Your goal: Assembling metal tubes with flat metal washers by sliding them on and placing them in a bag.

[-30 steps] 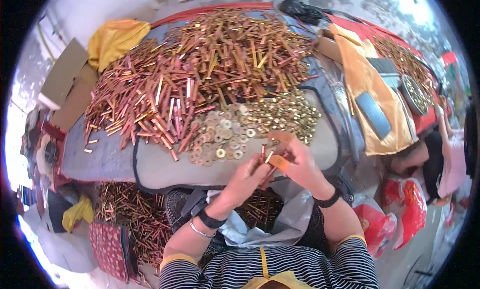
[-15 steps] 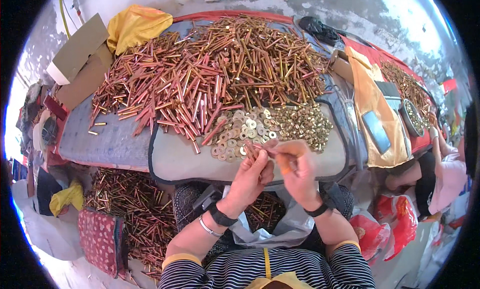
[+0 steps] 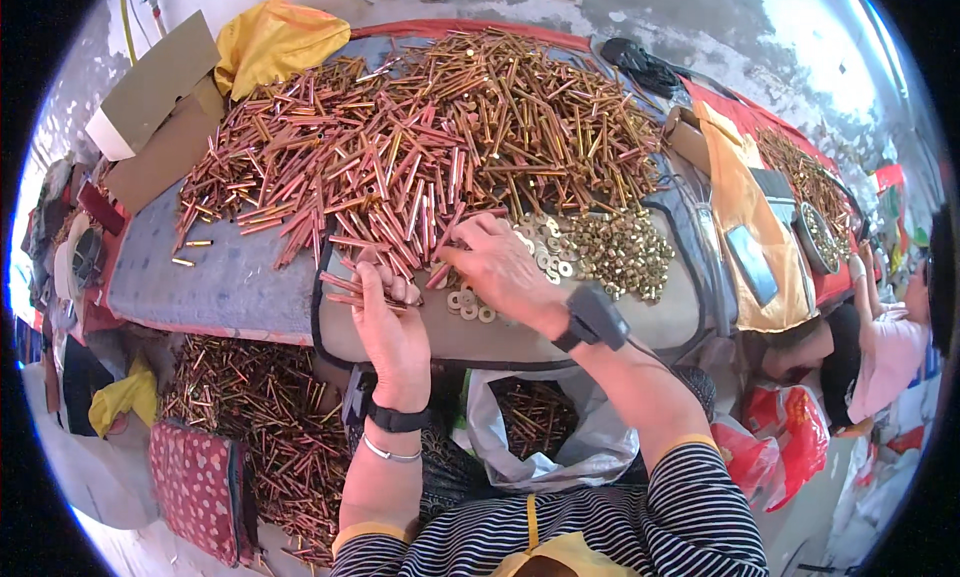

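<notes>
My left hand point(image 3: 388, 302) is closed around several copper-coloured metal tubes point(image 3: 343, 289), whose ends stick out to the left, at the mat's left side. My right hand point(image 3: 505, 267) reaches to the front edge of a big heap of similar tubes and rods point(image 3: 400, 147). Its fingers are bent together against the tubes, and what they pinch is hidden. An orange cover shows on a fingertip. Flat metal washers point(image 3: 545, 239) lie partly under this hand. Small brass-coloured nuts point(image 3: 625, 252) are piled right of the washers. Both piles rest on a grey mat point(image 3: 600, 332).
Below the table, more rods fill a heap point(image 3: 265, 447) at left and an open white sack point(image 3: 610, 442) between my knees. A phone point(image 3: 752, 265) lies on orange cloth at right. Cardboard point(image 3: 165, 152) stands far left. Another person point(image 3: 890, 347) works at far right.
Both hands have moved left and apart from each other. My left hand has carried its tubes to the mat's left side, and my right hand has gone to the heap's front edge.
</notes>
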Motion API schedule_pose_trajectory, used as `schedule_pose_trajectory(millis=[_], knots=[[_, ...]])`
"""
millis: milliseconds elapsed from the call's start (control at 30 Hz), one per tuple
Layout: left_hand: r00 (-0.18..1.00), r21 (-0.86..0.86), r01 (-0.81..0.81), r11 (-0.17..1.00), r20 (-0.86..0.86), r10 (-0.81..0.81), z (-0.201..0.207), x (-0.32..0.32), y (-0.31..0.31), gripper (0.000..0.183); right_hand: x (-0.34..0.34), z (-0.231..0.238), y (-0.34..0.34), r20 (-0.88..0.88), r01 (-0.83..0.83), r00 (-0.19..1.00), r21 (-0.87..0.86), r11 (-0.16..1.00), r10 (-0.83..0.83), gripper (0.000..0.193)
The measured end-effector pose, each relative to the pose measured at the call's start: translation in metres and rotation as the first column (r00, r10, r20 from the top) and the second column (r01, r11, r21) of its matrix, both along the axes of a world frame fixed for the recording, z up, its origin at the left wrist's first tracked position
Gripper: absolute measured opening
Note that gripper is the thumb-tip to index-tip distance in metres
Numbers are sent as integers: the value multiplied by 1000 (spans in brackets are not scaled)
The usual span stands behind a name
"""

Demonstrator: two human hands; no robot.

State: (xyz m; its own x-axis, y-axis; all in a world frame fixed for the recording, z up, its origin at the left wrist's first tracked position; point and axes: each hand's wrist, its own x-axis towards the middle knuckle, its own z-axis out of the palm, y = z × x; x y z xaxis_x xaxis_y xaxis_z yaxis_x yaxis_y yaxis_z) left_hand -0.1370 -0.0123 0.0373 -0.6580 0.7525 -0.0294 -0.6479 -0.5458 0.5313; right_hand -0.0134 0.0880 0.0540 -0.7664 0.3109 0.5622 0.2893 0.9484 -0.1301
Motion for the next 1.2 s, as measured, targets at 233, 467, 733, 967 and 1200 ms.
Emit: schedule_pose_trajectory(millis=[233, 467, 733, 967, 1200], knots=[[988, -70, -19, 997, 153, 30, 15, 2, -1, 23, -5, 17, 19, 8, -43, 999, 39, 998, 43, 23], [995, 10, 90, 996, 43, -90, -3, -11, -2, 27, -15, 21, 37, 213, -32, 977, 108, 994, 8, 19], [984, -134, 178, 975, 30, -175, 5, 4, 6, 29, -5, 12, 42, 92, -32, 996, 146, 989, 18, 22], [837, -315, 463, 828, -153, -526, 0, 21, 0, 32, 64, 41, -18, 120, -175, 978, 19, 984, 171, 29], [436, -264, 836, 482, -215, -874, -20, 52, -3, 27, 113, 51, -42, 270, -94, 956, -91, 991, 115, 42]])
